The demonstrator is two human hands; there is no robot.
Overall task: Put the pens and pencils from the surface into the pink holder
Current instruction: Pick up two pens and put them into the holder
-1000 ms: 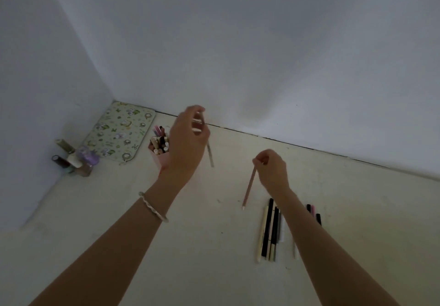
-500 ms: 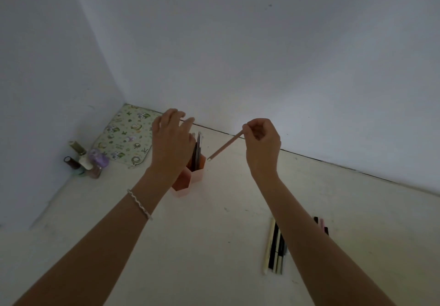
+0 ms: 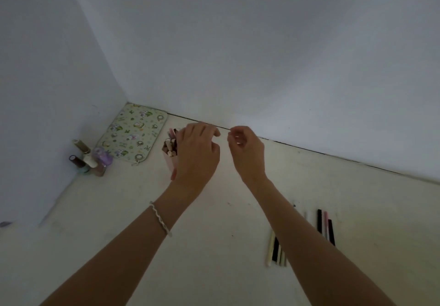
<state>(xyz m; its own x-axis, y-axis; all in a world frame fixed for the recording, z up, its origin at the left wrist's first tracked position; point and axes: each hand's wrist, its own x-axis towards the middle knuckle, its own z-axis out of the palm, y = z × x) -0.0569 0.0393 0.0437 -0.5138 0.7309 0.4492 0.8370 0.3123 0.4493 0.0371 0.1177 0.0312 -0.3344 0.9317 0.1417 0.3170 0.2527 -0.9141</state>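
Half a second ago the right hand (image 3: pixel 247 153) pinched a pink pencil slanting toward the holder; now that pencil no longer shows between its fingers, which curl loosely with thumb and forefinger nearly together, holding nothing visible. Meanwhile the left hand (image 3: pixel 196 155), spread above the holder in the earlier frame, sits lower and covers the holder's right side, fingers bent and relaxed; whether it touches or grips the holder cannot be told.

From left to right: a cluster of small bottles (image 3: pixel 91 158) stands near the left wall, and a patterned green pouch (image 3: pixel 134 134) lies flat in the corner. Just right of the pouch stands the pink holder (image 3: pixel 172 162), upright on the pale surface (image 3: pixel 119 246), only its left wall and rim showing past the left hand. It is crowded with pens and pencils (image 3: pixel 171 144), pink, cream and dark brown, their long axes close to vertical and their ends pointing up and slightly away from the camera. A thin pale bracelet (image 3: pixel 160 218) circles the left wrist.

Further right, well apart from the holder, the remaining pens (image 3: pixel 273 251) lie flat on the surface, partly hidden under the right forearm: cream and black ones on its left, black and pink ones (image 3: pixel 325 226) on its right. All lie side by side, with their long axes running away from the camera toward the back wall.
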